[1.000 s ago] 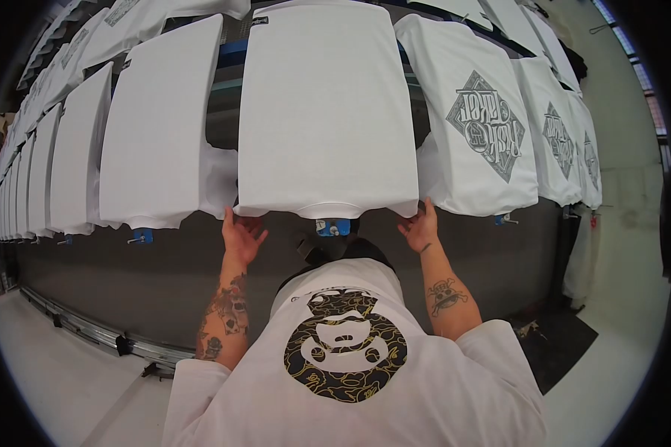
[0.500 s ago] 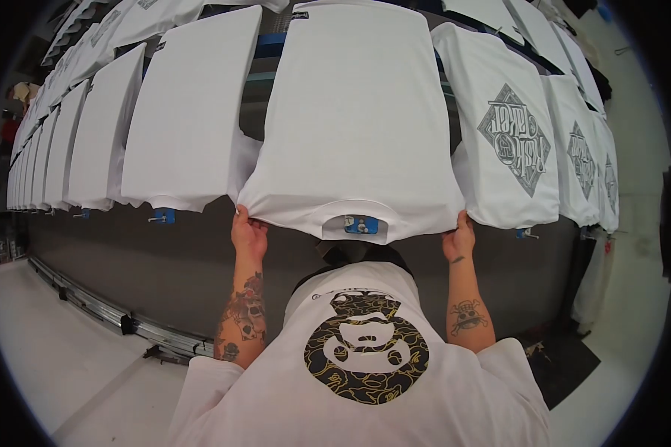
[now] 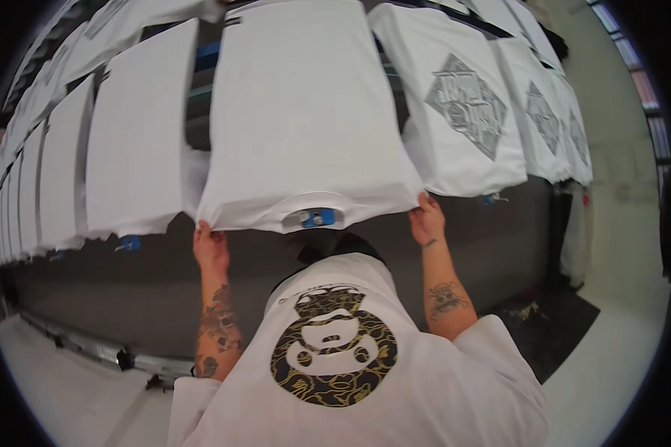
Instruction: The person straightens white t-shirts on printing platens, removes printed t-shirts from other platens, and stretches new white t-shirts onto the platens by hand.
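Note:
A plain white T-shirt (image 3: 298, 119) lies stretched over a flat board straight in front of me, its neck opening toward my body. My left hand (image 3: 212, 247) pinches the shirt's near left corner between thumb and fingers. At the near right corner, my right hand (image 3: 427, 217) grips the fabric the same way. The near edge is pulled out between both hands. Through the neck opening shows a blue metal bracket (image 3: 319, 217). A small dark label mark (image 3: 233, 21) sits at the shirt's far left.
White shirts on boards (image 3: 138, 141) curve away in a row on the left. To the right, a shirt with a grey diamond print (image 3: 468, 108) hangs beside other printed ones. Below runs a dark panel (image 3: 127, 298), with a metal rail (image 3: 145, 361) near the floor.
My view has turned and tilted, so the shirts and both hands appear farther left, with the row slanting. Both hands keep their hold on the shirt's corners.

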`<move>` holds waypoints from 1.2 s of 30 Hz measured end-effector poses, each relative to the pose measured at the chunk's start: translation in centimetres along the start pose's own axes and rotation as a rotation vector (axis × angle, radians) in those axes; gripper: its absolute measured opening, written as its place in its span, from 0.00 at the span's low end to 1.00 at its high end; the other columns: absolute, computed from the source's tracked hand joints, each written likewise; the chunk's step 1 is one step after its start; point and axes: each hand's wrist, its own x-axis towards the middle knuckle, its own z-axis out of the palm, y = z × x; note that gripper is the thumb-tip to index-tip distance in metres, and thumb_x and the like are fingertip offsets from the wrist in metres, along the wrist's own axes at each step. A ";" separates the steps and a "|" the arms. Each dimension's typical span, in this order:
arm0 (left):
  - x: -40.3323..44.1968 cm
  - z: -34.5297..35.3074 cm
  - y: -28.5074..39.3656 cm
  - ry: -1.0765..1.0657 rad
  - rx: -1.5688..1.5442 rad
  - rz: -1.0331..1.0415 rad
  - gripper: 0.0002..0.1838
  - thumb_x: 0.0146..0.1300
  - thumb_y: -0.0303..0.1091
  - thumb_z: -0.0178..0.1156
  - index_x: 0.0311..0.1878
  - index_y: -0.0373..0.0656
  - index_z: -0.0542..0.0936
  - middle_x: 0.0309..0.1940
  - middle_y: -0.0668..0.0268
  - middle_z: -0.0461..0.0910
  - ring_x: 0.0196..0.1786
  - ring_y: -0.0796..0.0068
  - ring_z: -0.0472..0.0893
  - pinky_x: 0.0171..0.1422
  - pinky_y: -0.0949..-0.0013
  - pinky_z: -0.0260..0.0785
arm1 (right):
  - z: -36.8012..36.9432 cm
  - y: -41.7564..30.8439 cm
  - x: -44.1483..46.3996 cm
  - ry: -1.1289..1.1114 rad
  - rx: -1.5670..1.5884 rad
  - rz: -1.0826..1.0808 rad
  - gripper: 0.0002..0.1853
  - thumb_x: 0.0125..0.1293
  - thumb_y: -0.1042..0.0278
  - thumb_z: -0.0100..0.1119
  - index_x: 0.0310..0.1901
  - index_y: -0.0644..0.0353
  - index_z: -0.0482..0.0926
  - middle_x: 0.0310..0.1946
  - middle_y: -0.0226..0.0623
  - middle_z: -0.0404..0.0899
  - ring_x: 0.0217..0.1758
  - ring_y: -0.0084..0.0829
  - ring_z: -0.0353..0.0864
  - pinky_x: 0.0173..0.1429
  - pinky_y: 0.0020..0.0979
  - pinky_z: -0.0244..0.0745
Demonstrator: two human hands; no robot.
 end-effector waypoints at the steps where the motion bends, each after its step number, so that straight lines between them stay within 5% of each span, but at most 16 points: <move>1: 0.0 -0.1 0.0 0.012 0.004 -0.009 0.10 0.70 0.42 0.60 0.45 0.47 0.75 0.37 0.71 0.79 0.37 0.78 0.76 0.42 0.71 0.67 | 0.0 0.0 -0.1 0.007 0.009 -0.004 0.13 0.66 0.69 0.64 0.49 0.56 0.72 0.44 0.33 0.79 0.48 0.31 0.79 0.55 0.37 0.74; 36: -0.6 0.4 0.2 0.038 0.001 0.012 0.11 0.69 0.42 0.61 0.44 0.47 0.75 0.36 0.72 0.79 0.34 0.81 0.76 0.38 0.75 0.66 | -0.4 -0.3 0.0 0.075 -0.083 -0.028 0.13 0.66 0.66 0.65 0.48 0.55 0.72 0.43 0.31 0.79 0.46 0.30 0.78 0.51 0.34 0.72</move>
